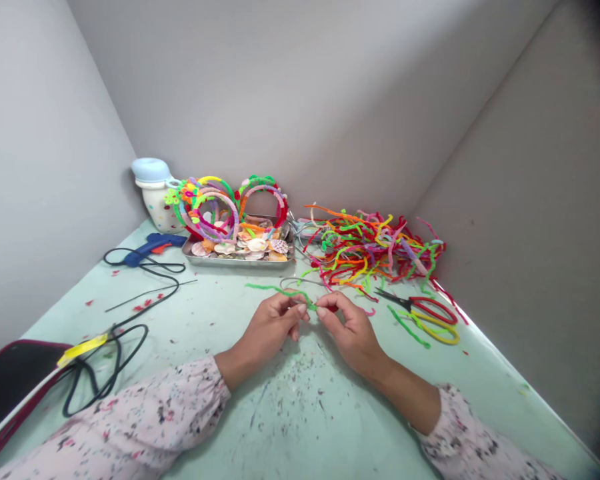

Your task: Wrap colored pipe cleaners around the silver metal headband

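Green pipe cleaner (274, 288), speckled pale-pink sleeves (155, 417)

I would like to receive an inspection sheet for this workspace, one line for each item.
Surface: pale green tabletop, dark specks, small red scraps.
Things in hand: thin green fuzzy stem, bent.
Clutter: tangled heap of multicoloured fuzzy stems; red-and-yellow-handled scissors; metal tray of shells and fuzzy hoops; blue plastic glue gun.
Hands: left hand and right hand pinch the green stem.
Cables: black cable lies in loose loops at left.
Surroundings: plain grey walls; white spotted container with pale blue lid.
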A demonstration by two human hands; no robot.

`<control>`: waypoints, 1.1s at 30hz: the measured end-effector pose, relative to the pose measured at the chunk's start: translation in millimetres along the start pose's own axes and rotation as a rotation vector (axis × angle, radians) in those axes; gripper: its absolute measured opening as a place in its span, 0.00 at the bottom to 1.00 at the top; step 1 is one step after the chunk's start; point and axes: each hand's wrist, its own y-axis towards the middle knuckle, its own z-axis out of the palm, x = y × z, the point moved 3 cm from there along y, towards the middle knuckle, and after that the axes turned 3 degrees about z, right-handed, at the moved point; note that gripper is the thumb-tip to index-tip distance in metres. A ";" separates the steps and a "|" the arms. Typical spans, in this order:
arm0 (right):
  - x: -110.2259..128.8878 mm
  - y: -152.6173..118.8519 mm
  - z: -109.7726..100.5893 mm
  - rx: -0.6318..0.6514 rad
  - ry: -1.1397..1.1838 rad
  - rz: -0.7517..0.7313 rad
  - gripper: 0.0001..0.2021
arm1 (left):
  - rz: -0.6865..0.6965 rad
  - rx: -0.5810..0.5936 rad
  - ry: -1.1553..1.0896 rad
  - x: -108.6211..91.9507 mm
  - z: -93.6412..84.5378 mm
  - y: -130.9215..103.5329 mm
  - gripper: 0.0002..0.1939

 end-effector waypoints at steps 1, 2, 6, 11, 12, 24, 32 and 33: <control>0.2 0.1 -0.1 0.001 0.013 0.006 0.04 | 0.000 0.005 0.011 -0.5 0.2 -0.1 0.11; 0.4 0.1 -0.2 0.000 0.026 0.011 0.04 | 0.001 0.010 0.028 -1.2 0.5 -0.5 0.11; 0.8 0.3 -0.9 -0.002 0.067 0.027 0.04 | 0.033 0.016 0.086 -5.2 0.7 -3.4 0.12; 0.1 -0.5 -0.6 0.000 0.095 0.039 0.04 | 0.056 0.063 0.026 -3.5 2.5 -4.5 0.12; -0.2 -0.8 -0.4 0.001 0.101 0.041 0.04 | 0.065 0.071 0.015 -3.0 2.8 -4.4 0.12; -1.3 0.5 -1.7 0.017 0.115 0.032 0.04 | 0.060 0.048 0.014 -3.5 3.2 -5.7 0.11; 0.7 -0.5 -0.4 0.040 0.159 0.079 0.04 | 0.083 0.074 0.003 0.5 2.4 -4.0 0.10; 0.7 -0.8 -0.5 0.038 0.163 0.081 0.04 | 0.094 0.075 0.004 0.8 2.3 -3.7 0.10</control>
